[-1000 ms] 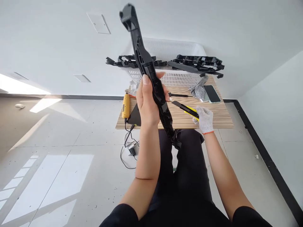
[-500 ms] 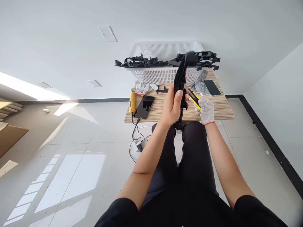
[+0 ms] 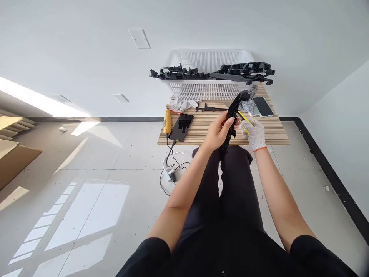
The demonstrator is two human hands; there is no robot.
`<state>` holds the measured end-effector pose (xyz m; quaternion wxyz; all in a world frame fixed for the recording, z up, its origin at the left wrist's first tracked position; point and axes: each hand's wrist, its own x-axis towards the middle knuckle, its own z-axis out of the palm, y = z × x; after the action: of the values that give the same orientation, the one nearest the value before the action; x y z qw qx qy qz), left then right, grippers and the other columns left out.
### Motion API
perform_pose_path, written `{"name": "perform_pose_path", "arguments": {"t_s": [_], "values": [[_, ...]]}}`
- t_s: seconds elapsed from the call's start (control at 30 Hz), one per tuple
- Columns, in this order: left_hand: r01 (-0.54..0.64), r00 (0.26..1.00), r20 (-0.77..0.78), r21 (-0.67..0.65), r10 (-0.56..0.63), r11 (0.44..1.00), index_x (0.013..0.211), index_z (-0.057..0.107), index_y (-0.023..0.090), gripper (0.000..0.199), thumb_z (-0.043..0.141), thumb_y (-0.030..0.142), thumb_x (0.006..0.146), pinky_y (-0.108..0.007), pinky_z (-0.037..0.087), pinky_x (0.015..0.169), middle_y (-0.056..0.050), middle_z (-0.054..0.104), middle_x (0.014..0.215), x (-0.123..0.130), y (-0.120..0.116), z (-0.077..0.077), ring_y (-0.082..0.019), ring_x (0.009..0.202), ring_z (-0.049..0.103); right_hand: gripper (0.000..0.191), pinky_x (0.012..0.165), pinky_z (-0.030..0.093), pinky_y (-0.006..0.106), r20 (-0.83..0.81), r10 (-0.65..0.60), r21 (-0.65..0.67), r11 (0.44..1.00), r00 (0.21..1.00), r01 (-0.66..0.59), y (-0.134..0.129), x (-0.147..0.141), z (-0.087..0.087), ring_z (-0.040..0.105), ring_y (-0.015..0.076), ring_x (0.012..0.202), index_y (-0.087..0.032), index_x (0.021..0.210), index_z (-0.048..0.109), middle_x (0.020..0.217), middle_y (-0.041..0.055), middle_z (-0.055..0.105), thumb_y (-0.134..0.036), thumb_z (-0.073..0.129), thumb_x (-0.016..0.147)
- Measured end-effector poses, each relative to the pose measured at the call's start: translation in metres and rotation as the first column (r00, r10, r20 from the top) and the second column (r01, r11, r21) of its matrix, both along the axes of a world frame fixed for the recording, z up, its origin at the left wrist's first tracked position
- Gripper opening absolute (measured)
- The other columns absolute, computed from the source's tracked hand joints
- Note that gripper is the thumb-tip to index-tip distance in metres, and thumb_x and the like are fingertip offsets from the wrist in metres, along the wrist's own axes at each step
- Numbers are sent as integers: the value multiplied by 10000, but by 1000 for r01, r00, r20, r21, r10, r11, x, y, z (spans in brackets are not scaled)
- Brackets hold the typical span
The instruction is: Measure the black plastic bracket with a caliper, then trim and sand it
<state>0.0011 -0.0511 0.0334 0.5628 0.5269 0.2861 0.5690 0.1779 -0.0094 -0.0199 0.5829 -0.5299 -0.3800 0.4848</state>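
Black plastic part [image 3: 234, 109] is slanting over the desk's [image 3: 273, 135] near edge; we're wrapping our bare left hand [image 3: 216, 134] around it, gripping the yellow cutter [image 3: 244, 116] in our gloved right hand [image 3: 256, 135], and risking cut fingers if either slips.

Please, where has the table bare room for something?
Bare wood shows between the tablet and left hand, and between the phone and the table's near edge. Crowded: around the grey cloth, and the basket's rim.

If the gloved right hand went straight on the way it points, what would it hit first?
Likely the black part in the left hand; the right hand looks close, though depth is unclear.
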Motion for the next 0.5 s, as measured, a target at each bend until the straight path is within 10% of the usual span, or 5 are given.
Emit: {"name": "perform_pose_path", "arguments": {"t_s": [0.33,0.5], "values": [[-6,998,-60,15,7,1000,758,720,196,372,748,565,798,-299,539,789,-25,684,744,-13,15,-11,-189,830,690,413,339,218,184,-279,20,61,998,960,-3,-45,19,17,328,28,433,-245,967,554,866,-23,647,-575,688,757],[57,989,-140,0,-56,998,843,736,187,522,571,680,876,-320,528,840,-52,717,857,-20,2,-49,-196,863,671,443,410,341,243,273,25,151,986,962,-68,-94,36,46,461,99,478,-331,1224,620,855,-11,665,-446,697,803]]}}
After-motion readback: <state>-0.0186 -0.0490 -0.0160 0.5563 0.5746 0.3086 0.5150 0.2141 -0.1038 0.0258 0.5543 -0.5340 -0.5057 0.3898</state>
